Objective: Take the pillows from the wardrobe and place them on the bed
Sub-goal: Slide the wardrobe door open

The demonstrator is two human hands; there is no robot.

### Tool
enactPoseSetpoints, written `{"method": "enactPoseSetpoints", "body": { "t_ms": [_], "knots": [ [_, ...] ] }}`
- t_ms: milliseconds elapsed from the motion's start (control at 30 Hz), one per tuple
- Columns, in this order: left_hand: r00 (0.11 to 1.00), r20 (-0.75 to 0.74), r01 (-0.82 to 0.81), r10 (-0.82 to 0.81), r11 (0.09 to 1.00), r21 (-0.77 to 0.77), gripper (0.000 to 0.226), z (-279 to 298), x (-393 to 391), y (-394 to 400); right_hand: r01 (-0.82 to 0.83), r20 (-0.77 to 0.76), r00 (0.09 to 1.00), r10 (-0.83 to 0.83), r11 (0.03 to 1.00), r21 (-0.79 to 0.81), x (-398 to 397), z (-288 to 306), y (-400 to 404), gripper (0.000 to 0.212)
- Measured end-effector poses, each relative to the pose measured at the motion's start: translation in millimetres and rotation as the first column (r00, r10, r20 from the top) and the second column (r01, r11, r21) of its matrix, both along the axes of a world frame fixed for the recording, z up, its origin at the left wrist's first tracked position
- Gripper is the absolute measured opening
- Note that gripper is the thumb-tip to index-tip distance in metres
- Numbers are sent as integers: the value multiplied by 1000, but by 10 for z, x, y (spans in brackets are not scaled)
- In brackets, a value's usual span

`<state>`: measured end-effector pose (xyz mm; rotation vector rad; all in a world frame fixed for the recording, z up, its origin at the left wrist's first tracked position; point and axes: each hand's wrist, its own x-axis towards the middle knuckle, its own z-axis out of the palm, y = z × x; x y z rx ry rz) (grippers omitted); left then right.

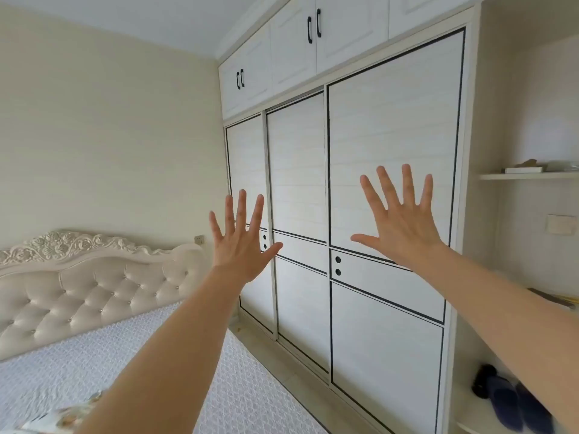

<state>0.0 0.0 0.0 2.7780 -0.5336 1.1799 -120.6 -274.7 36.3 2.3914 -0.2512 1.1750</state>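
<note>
A white wardrobe [297,170] with three sliding doors edged in black fills the wall ahead; all its doors are closed, so no pillows show. My left hand [242,242] is raised in front of the leftmost doors, fingers spread, holding nothing. My right hand [399,223] is raised before the rightmost door, fingers spread and empty too. Whether either hand touches a door, I cannot tell. The bed [78,364] lies at the lower left with a pale quilted cover and a tufted cream headboard [94,292].
Upper cabinets [294,51] with black handles sit above the sliding doors. Open shelves [529,176] at the right hold flat items, and dark slippers [513,402] lie low down. A narrow floor strip [282,371] runs between bed and wardrobe. A patterned cloth [62,415] lies on the bed.
</note>
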Motion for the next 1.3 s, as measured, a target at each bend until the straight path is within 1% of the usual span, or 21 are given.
{"method": "enactPoseSetpoints", "body": {
  "t_ms": [100, 133, 267, 333, 467, 633, 767, 867, 933, 1033, 1100, 1200, 1300],
  "knots": [
    [999, 6, 46, -46, 998, 30, 89, -96, 19, -207, -41, -31, 999, 39, 998, -50, -30, -15, -141, 91],
    [996, 9, 87, -87, 996, 23, 85, -158, 25, -282, -59, -31, 998, 57, 996, -69, -48, -64, -209, 86],
    [972, -15, 234, -234, 972, -31, 65, -383, -56, -708, -159, -94, 984, 154, 986, -51, -133, -325, -427, 68],
    [957, -1, 290, -291, 955, -60, 54, -520, -148, -954, -202, -104, 975, 197, 978, -41, -190, -509, -562, 60],
    [925, 21, 378, -379, 917, -126, 39, -907, -273, -1464, -232, -128, 965, 231, 973, 5, -282, -895, -873, 51],
    [891, -101, 430, -442, 895, -122, 37, -1435, -307, -2100, -200, -242, 949, 199, 980, 23, -273, -1318, -1402, 48],
    [866, -197, 455, -459, 888, -66, 40, -1838, -146, -2616, -187, -301, 938, 171, 982, -26, -80, -1568, -1907, 47],
    [843, -264, 473, -468, 880, -46, 42, -2066, 127, -3032, -161, -329, 935, 134, 985, -56, 186, -1707, -2350, 46],
    [819, -306, 481, -485, 872, -93, 42, -2157, 372, -3331, -120, -404, 912, 70, 988, -99, 435, -1745, -2678, 47],
    [750, -371, 473, -548, 836, -279, 43, -2223, 769, -3789, -48, -518, 853, -63, 979, -198, 855, -1715, -3128, 50],
    [730, -390, 441, -561, 823, -358, 45, -2240, 1013, -4071, -14, -537, 838, -99, 979, -201, 1095, -1687, -3416, 51],
    [714, -418, 422, -561, 822, -383, 48, -2249, 1294, -4465, 25, -511, 853, -105, 987, -161, 1327, -1639, -3775, 45],
    [696, -429, 441, -575, 815, -377, 48, -2253, 1515, -4878, 2, -489, 865, -109, 977, -214, 1567, -1600, -4195, 37]
  ]
}}
